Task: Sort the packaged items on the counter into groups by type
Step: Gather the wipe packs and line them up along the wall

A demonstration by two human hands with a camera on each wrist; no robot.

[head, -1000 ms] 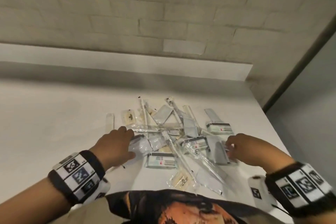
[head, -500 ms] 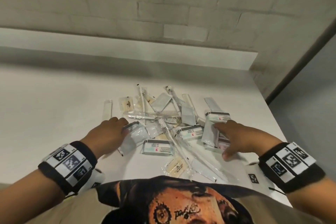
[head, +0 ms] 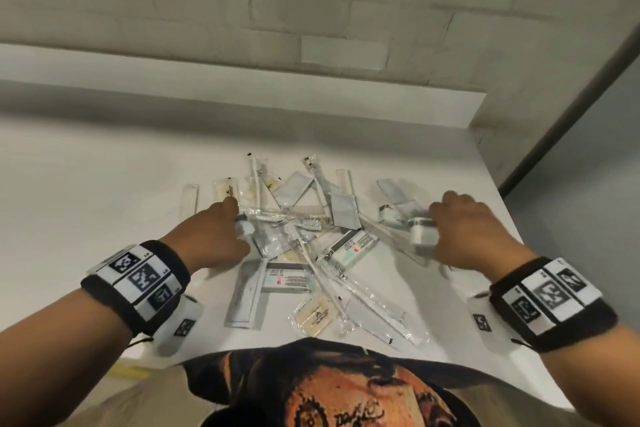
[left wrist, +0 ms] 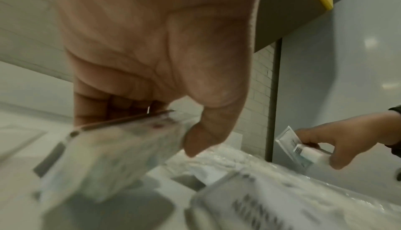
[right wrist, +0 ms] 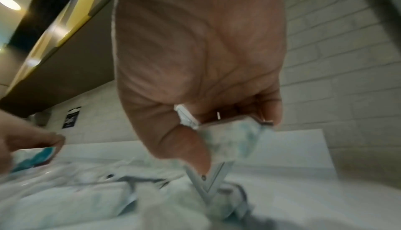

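A jumbled pile of packaged items (head: 311,246) lies mid-counter: wrapped toothbrushes (head: 332,284), soap packets (head: 313,315), grey sachets (head: 244,295), white labelled packets (head: 287,277) and a comb (head: 304,210). My left hand (head: 228,229) is at the pile's left edge; its thumb and fingers pinch a small white-and-teal packet (left wrist: 121,141). My right hand (head: 446,225) is at the pile's right edge and grips a white labelled packet (head: 420,230), also in the right wrist view (right wrist: 230,135), with a second flat packet (left wrist: 286,137) behind it.
The white counter (head: 86,218) ends at a raised ledge (head: 242,80) below a brick wall. Its right edge (head: 519,239) drops off toward a grey wall. A clear sleeve (head: 190,198) and a soap packet (head: 225,189) lie at the pile's far left.
Both hands have come off the pile, each with a packet. The right hand has shifted right and farther back. A grey sachet now lies uncovered near the left hand.
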